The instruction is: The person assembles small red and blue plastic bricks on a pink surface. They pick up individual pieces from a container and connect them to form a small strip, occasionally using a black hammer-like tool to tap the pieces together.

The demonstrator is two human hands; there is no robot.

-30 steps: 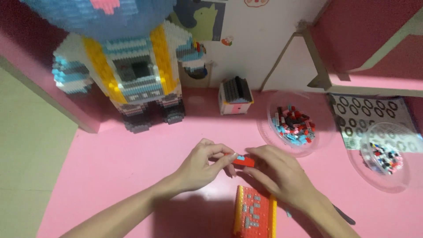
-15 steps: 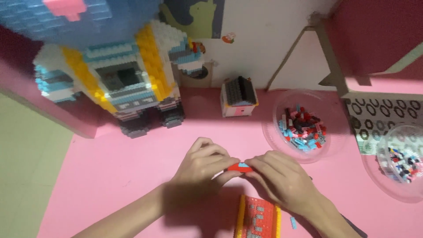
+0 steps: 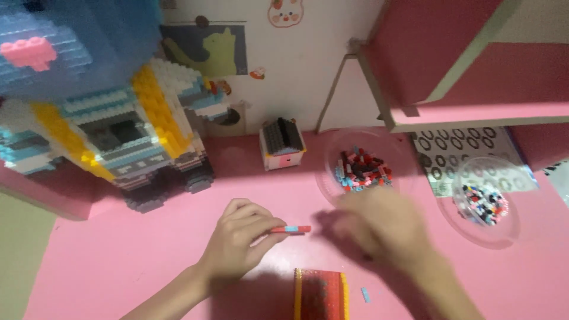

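My left hand [image 3: 240,236] pinches a thin red strip of small bricks [image 3: 291,229] with a blue piece on it, held just above the pink table [image 3: 118,266]. My right hand [image 3: 385,228] is blurred with motion, off the strip and to its right, close to a clear dish of red, blue and black bricks [image 3: 361,168]. Whether it holds anything cannot be seen. A red and yellow brick panel [image 3: 320,294] lies at the near edge below both hands.
A large blue, yellow and white brick figure [image 3: 101,124] stands at the back left. A small brick house [image 3: 283,143] sits at the back middle. A second clear dish of mixed bricks [image 3: 486,204] is on the right, beside a patterned sheet [image 3: 456,151]. Pink shelves [image 3: 468,65] overhang the right.
My right hand has let go of the red strip and moved right toward the dish of bricks. My left hand keeps holding the strip.
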